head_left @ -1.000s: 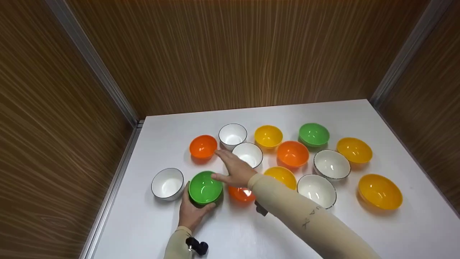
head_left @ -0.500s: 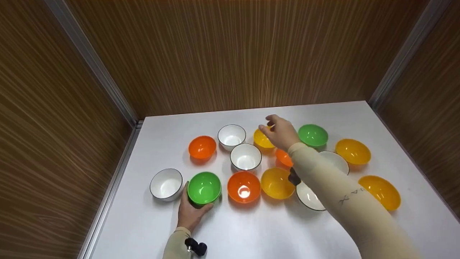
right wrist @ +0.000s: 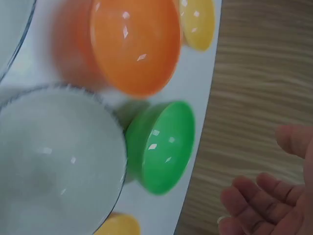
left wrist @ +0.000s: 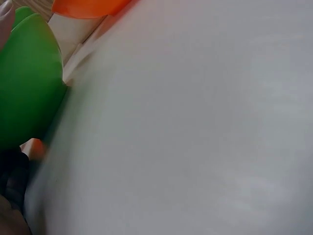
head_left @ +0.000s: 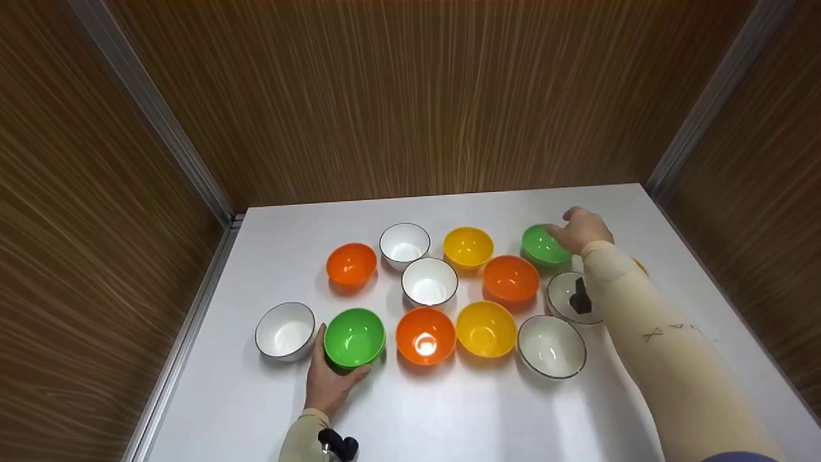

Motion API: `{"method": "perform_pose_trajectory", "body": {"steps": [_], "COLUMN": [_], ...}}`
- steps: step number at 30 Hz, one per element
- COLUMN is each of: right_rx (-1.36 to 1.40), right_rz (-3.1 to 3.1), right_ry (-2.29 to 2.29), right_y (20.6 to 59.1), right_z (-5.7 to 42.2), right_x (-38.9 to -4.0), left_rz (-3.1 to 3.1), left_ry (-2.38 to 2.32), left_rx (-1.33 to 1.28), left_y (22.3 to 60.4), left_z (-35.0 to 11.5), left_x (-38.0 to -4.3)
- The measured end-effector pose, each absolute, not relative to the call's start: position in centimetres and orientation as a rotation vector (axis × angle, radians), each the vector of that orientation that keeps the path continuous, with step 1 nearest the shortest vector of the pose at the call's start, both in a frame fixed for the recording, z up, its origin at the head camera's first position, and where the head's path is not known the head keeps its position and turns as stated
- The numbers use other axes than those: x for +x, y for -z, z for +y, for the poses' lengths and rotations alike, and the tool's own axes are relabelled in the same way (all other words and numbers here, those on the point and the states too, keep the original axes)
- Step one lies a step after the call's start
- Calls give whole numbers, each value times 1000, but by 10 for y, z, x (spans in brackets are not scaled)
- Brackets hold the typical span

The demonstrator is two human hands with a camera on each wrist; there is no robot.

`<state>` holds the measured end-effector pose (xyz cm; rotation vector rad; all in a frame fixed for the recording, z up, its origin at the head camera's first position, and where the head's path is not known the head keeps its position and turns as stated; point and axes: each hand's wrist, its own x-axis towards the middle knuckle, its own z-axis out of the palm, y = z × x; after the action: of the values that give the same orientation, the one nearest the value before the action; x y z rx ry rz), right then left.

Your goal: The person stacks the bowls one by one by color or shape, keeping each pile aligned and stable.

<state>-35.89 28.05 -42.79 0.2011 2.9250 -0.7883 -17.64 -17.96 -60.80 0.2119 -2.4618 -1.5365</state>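
A green bowl [head_left: 355,337] at the front left is gripped by my left hand [head_left: 328,387], thumb on its near side and fingers along its left. In the left wrist view the outer wall of that green bowl [left wrist: 32,83] shows at the left edge. Far back on the right, my right hand [head_left: 582,230] hovers above a second green bowl [head_left: 541,249], its fingers loosely bent and holding nothing. The right wrist view has this hand [right wrist: 274,203] apart from the far green bowl [right wrist: 168,147]. A white bowl [head_left: 285,332] stands left of my left hand.
Right of the held bowl stand an orange bowl [head_left: 425,335], a yellow bowl [head_left: 485,329] and a white bowl [head_left: 551,348]. Behind them are several more white, orange and yellow bowls. Wood-grain panels [head_left: 410,96] enclose the white table [head_left: 436,417]. My right sleeve covers bowls at the right.
My right hand has swept from beside the held green bowl, over the back yellow bowl, to the far green bowl at the right. The left hand keeps its grip in place.
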Motion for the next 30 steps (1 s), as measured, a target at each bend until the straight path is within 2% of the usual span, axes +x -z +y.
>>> {"method": "perform_pose_trajectory", "body": {"steps": [7,30], "right_rx": [214,210], "right_rz": [2942,2863], "right_ry": [724,549], "right_y": [446,493], "right_z": [299,309], "right_x": [-358,-357], "left_rz": [-2474,-2454], "left_ry": [1533,1515], "left_rx": [197,160], "left_y": [610,612], "left_z": [-177,-168], "left_x": [-173,-160]}}
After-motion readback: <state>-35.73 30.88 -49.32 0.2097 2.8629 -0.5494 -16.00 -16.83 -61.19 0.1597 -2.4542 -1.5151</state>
